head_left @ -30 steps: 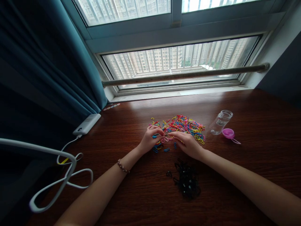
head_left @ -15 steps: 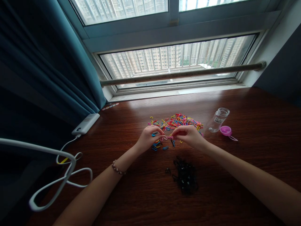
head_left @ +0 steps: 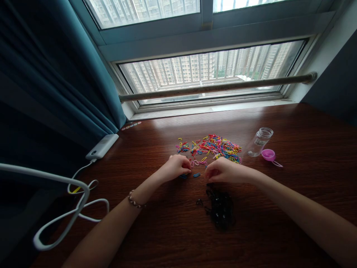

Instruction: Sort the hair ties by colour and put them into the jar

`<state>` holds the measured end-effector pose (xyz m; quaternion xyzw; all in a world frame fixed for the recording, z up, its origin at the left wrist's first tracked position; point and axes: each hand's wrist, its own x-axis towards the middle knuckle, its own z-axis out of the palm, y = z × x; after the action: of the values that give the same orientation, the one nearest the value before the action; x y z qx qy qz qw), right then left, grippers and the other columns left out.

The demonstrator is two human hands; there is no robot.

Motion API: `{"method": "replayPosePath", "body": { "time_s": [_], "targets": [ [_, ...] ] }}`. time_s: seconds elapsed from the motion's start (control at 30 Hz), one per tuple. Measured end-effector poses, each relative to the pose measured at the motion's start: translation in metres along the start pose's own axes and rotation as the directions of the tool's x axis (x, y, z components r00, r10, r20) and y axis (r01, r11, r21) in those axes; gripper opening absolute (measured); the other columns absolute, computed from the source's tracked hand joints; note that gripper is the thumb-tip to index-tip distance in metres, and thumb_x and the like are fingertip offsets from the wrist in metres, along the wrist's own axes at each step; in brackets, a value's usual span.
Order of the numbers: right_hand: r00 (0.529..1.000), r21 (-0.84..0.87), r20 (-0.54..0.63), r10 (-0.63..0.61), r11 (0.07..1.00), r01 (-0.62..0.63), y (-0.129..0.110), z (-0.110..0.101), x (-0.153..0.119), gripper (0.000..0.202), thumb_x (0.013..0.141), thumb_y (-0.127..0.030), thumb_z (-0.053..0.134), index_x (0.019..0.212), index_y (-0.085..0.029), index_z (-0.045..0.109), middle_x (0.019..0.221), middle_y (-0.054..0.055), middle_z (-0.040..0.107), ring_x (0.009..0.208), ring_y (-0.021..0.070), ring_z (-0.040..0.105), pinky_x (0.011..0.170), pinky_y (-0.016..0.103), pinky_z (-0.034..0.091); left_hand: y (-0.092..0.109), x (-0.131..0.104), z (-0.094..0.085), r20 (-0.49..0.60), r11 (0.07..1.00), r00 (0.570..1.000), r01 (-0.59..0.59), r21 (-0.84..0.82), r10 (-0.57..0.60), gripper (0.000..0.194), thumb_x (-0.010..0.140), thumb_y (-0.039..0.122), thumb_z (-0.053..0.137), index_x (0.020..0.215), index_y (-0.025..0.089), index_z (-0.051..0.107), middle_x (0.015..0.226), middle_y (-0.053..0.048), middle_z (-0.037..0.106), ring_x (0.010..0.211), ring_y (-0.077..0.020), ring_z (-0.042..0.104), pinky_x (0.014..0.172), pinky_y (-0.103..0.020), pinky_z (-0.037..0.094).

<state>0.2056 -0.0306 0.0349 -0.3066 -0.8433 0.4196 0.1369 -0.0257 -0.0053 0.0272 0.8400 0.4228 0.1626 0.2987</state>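
Small coloured rubber bands (head_left: 217,145) lie in a loose heap on the brown wooden table. My left hand (head_left: 176,166) rests at the near left side of the heap, fingertips pinched together over some blue bands (head_left: 183,176); what is between them is hidden. To the right, my right hand (head_left: 223,170) is closed in a pinch, with a small black rubber band (head_left: 209,184) showing at the fingertips. Just below it lies a separate pile of black rubber bands (head_left: 221,210). Pink bands (head_left: 196,162) and a blue band (head_left: 196,175) lie between the hands.
Right of the heap stands a clear open bottle (head_left: 259,142), beside a pink lid (head_left: 268,155) with a loop. A white power adapter (head_left: 102,146) and its cable (head_left: 83,201) are at the left, by the blue curtain (head_left: 92,93). A window with a rail (head_left: 217,88) is behind the table.
My hands have moved apart and nearer to me. The pink bands between them now lie on the table. My right hand has come down to the black pile's far edge with a black band.
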Motion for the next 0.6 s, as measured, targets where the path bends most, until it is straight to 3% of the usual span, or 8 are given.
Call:
{"method": "replayPosePath", "body": {
  "time_s": [0.37, 0.5, 0.6],
  "targets": [
    [0.997, -0.048, -0.079, 0.005, 0.999, -0.009, 0.001, -0.007, 0.000, 0.017, 0.071, -0.018, 0.056, 0.083, -0.014, 0.066, 0.067, 0.000, 0.062, 0.060, 0.0099, 0.054, 0.054, 0.018, 0.039, -0.001, 0.002, -0.003, -0.089, 0.982, 0.991, 0.086, -0.171, -0.102, 0.015, 0.067, 0.021, 0.057, 0.073, 0.018, 0.070, 0.071, -0.004, 0.069, 0.066, -0.0185, 0.062, 0.058, -0.025, 0.047],
    [0.987, -0.020, -0.140, 0.075, 0.997, -0.078, 0.004, -0.007, 0.002, 0.015, 0.070, -0.020, 0.056, 0.080, -0.013, 0.066, 0.067, 0.001, 0.063, 0.062, 0.0111, 0.055, 0.056, 0.020, 0.040, 0.026, -0.006, 0.002, -0.001, 0.972, 0.998, 0.055, -0.229, -0.056, 0.011, 0.068, 0.022, 0.058, 0.070, 0.017, 0.067, 0.070, -0.003, 0.067, 0.065, -0.0163, 0.060, 0.059, -0.024, 0.046],
    [0.978, 0.019, -0.172, 0.115, 0.993, -0.113, 0.007, -0.008, 0.004, 0.015, 0.071, -0.020, 0.056, 0.079, -0.013, 0.066, 0.067, 0.001, 0.064, 0.062, 0.0116, 0.056, 0.057, 0.020, 0.041, 0.056, -0.019, 0.010, 0.182, 0.961, 0.983, 0.016, -0.277, 0.036, 0.015, 0.072, 0.021, 0.054, 0.076, 0.016, 0.068, 0.072, -0.003, 0.067, 0.066, -0.0146, 0.059, 0.060, -0.021, 0.045]
  ]
}}
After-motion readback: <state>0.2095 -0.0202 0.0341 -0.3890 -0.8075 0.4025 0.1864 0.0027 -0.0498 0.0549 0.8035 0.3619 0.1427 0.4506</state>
